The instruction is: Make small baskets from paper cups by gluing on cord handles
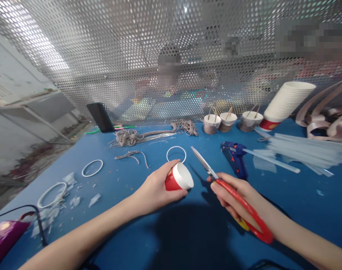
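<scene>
My left hand (156, 187) is wrapped round a short red and white paper cup (178, 179), its white open end tilted toward the right. Red-handled scissors (244, 204) are gripped in my right hand (232, 195), with the blades pointing up and left, a little apart from the cup. A white ring (176, 147) lies on the blue table just behind the cup. Right of the scissors' blades is a blue glue gun (236, 155) with a clear glue stick in it.
Grey cord bundles (128, 137), a leaning phone (101, 117), three small wrapped cups (212, 123), stacked paper cups (289, 101), glue sticks (306, 150) and pink ribbon (328, 120) line the back. Two more rings (92, 168) and scraps lie left, near a purple box (7, 238).
</scene>
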### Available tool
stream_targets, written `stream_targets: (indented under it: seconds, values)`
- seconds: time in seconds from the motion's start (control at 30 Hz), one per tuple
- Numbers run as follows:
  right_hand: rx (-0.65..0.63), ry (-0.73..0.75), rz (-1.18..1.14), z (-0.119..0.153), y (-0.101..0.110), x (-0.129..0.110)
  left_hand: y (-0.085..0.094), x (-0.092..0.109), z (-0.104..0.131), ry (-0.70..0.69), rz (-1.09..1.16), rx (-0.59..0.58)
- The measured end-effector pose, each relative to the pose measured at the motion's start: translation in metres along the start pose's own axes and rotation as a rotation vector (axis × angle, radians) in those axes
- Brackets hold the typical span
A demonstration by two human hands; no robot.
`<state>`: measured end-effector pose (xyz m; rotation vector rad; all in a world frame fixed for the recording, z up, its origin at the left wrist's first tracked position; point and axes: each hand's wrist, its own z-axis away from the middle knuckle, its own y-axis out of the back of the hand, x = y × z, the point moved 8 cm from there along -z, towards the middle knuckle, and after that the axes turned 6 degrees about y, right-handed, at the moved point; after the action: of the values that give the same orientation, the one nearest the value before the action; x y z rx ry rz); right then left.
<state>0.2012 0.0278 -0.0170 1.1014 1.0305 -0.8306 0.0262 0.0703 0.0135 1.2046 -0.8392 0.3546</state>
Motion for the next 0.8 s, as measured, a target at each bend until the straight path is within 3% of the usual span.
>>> stream_targets:
  seconds: [0.1,0.27,0.43,0.6,0.7,0.8]
  values:
    - [-0.005,-0.037,-0.100,-0.001,-0.001,0.005,0.000,0.003,0.000,-0.022,0.105,-0.032]
    - [0.086,0.305,0.400,0.007,0.005,-0.021,-0.002,0.001,0.000,-0.020,0.197,-0.014]
    - [0.144,0.450,0.635,0.015,0.006,-0.032,0.001,-0.006,0.000,0.087,0.287,0.084]
    - [0.132,0.374,0.581,0.007,0.009,-0.023,-0.006,-0.010,-0.001,0.225,0.524,-0.017]
    - [0.138,0.257,0.411,-0.001,0.012,-0.015,-0.011,-0.010,0.000,0.249,0.670,-0.058]
    - [0.183,0.261,0.242,-0.007,0.016,-0.015,-0.019,-0.011,0.003,0.297,0.763,-0.113]
